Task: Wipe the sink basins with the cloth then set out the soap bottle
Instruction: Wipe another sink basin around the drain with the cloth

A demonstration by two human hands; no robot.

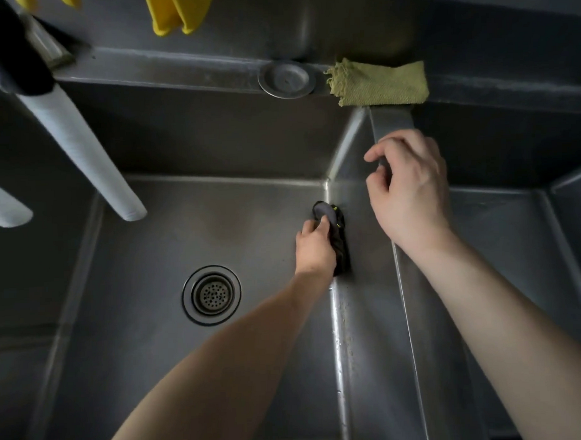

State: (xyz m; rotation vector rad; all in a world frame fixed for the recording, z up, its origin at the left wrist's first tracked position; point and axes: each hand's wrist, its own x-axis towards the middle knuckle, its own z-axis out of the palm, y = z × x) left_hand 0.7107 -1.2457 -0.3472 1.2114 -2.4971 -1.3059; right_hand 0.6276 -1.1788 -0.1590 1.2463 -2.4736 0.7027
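You are looking at a sink basin (128, 340) of brushed metal with a dull sheen, a perforated metal drain strainer (211, 295), a dark crumpled cloth (338, 241), a coarse-woven green rag (378, 84), glossy yellow rubber gloves (176, 13) and a ribbed white hose (82, 151).

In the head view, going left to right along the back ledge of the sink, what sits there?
Yellow gloves hanging above the ledge → round metal strainer lid → green cloth.

Dark cloth (337, 241), green rag (378, 83), yellow gloves (176, 13), grey sink (214, 150).
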